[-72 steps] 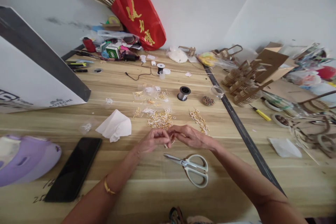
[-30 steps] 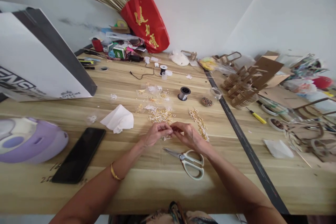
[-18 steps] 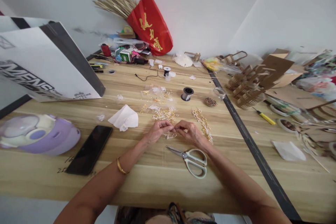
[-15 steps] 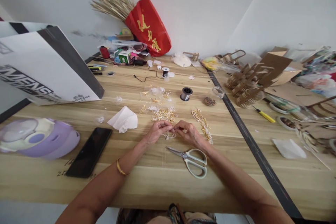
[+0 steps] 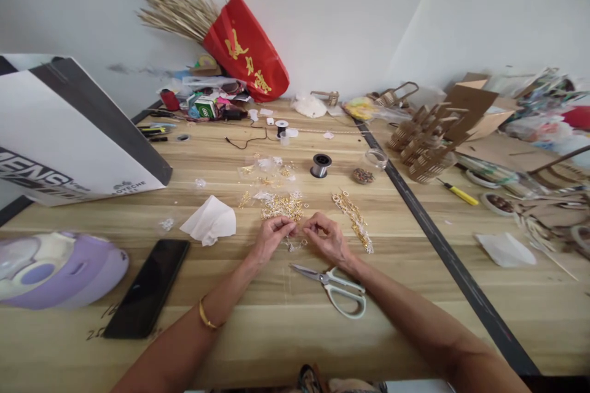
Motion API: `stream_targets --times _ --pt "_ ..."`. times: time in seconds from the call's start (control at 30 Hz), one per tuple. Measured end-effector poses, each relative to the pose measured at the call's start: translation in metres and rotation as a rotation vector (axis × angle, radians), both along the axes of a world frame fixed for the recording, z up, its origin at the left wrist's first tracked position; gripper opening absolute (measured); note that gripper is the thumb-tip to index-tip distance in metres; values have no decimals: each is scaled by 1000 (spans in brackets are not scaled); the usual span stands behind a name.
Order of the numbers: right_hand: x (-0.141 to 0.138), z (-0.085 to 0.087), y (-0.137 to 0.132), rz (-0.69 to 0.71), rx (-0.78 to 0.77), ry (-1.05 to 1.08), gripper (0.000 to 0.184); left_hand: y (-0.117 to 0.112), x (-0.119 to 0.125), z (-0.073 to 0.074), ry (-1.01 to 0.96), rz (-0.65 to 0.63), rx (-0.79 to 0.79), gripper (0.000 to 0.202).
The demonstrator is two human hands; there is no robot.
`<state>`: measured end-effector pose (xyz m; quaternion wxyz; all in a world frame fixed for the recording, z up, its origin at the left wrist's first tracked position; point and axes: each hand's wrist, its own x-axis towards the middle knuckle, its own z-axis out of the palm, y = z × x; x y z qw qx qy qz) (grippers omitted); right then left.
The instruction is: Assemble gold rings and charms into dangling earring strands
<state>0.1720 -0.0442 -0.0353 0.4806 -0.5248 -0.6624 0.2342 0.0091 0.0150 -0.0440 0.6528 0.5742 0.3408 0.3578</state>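
Observation:
My left hand (image 5: 273, 237) is closed in a pinch, and a thin silver chain (image 5: 297, 245) lies under its fingertips. What sits between those fingers is too small to name. Just to the right, my right hand (image 5: 325, 234) also pinches, with its contents hidden; a small gap parts the two hands. Beyond them is a pile of gold and silver beads (image 5: 282, 206). A strand of gold and silver chain pieces (image 5: 353, 220) lies right of my right hand. White-handled scissors (image 5: 343, 295) rest below my right wrist, blades pointing left.
A wire spool (image 5: 321, 166) and a dish of small brown beads (image 5: 363, 176) stand farther back. At left are a tissue (image 5: 209, 221), a black phone (image 5: 147, 288), a purple device (image 5: 69, 267) and a large box (image 5: 83, 147). Woven baskets (image 5: 424, 147) stand at right.
My hands have drawn slightly apart, opening a small gap between the fingertips. The whole view has shifted a little as my head moved.

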Motion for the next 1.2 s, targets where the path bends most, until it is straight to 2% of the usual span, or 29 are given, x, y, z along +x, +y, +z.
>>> stream_targets --times 0.17,0.33,0.43,0.6,0.8,0.97,1.2 --pt "0 -2 0 -7 87 -19 11 -3 2 2 63 14 35 20" --pt "2 -2 1 -31 112 -28 11 -3 5 -3 81 23 81 21" --pt "1 -2 4 -21 125 -2 10 -4 6 -1 87 13 57 22" --pt "2 -1 11 48 74 23 12 -5 5 4 63 -25 -29 19" --pt "6 -3 16 118 -19 111 18 -1 3 -2 29 -47 -79 20" --pt "8 -4 15 146 -10 150 17 -1 4 0 63 -29 -55 22" --pt "11 -4 12 158 27 36 17 -6 9 7 136 -13 -6 23"
